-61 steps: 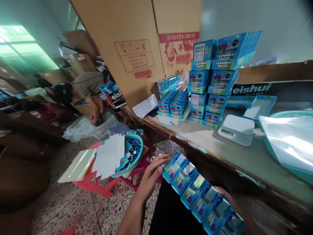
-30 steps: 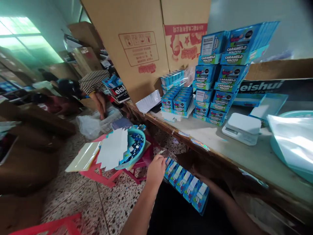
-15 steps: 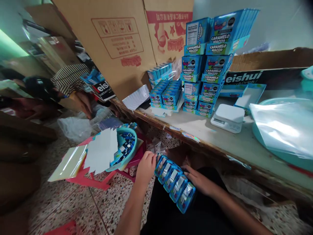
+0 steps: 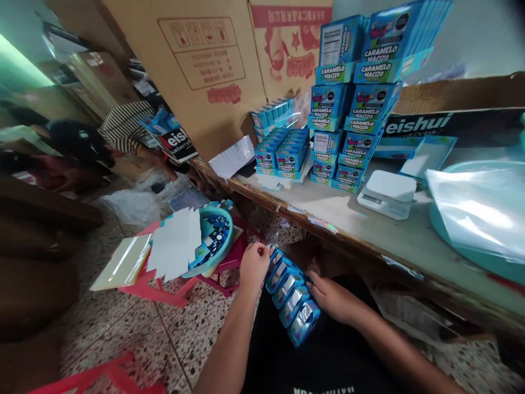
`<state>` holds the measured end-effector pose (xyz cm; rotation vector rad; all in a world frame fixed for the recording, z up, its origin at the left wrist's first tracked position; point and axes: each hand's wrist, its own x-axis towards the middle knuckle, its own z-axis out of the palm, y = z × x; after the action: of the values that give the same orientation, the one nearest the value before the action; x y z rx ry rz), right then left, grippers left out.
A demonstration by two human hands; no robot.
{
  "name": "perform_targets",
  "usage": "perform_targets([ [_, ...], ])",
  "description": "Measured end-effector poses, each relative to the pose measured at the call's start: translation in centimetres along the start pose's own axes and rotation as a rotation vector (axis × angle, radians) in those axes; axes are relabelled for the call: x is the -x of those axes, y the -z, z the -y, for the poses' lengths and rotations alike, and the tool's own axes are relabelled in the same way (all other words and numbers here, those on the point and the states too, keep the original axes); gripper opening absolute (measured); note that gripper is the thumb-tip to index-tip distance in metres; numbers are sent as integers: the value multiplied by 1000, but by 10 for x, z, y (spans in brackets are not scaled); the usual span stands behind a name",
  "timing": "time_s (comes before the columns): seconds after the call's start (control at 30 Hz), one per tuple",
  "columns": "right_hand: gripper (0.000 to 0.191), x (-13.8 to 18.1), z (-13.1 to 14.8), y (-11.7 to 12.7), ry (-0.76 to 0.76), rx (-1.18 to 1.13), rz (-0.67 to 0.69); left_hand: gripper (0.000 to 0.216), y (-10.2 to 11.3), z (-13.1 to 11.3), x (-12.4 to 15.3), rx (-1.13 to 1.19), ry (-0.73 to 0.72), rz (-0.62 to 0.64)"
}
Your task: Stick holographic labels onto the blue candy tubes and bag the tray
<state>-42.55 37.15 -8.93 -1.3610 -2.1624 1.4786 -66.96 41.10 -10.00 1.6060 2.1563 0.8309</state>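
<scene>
A row of shiny blue candy packs [image 4: 290,293] rests over my lap, tilted, with its near end lower. My left hand [image 4: 253,265] is closed at the far end of the row, thumb and fingers pinched at its edge. A scrap of clear film [image 4: 273,237] shows just beyond those fingertips. Along the row's right side lies my right hand [image 4: 330,294], its fingers bent against the packs and partly hidden behind them.
Stacked Caramelo Macizo boxes [image 4: 328,101], a white scale [image 4: 388,192] and a basin [image 4: 438,219] under plastic sheets stand on the bench. Left, a blue tub [image 4: 225,253] of small packets and white cards [image 4: 174,243] sit on stools. Beyond, a person in striped sleeves [image 4: 125,126] works.
My view has shifted a little. The row of candy packs has tipped and moved slightly with both hands on it. My left fingers have curled in more tightly at its far end.
</scene>
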Motion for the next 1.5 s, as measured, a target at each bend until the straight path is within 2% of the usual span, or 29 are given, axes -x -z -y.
perform_targets([
  [0.17,35,0,9,6,-28,132,30,12,-2,-15,4,-64,-31,-56],
  [0.37,32,-2,23,8,-25,176,64,11,-1,-9,-10,-45,-36,-62],
  [0.67,39,-6,41,-11,-39,403,-7,13,-4,1,-8,30,-173,-266],
  [0.9,40,-9,44,-9,-26,451,-17,18,-7,8,2,37,-362,-311],
  [1.1,54,-21,39,-17,159,262,-104,23,-4,23,13,-7,-474,-327],
  [1.27,42,-31,23,-25,247,57,-210,25,-1,34,23,-20,-506,-343],
  [1.37,42,-34,10,-27,247,-88,-241,26,-4,32,29,-5,-499,-338],
  [1.5,44,-36,-7,-29,234,-185,-269,25,-10,23,32,51,-479,-257],
])
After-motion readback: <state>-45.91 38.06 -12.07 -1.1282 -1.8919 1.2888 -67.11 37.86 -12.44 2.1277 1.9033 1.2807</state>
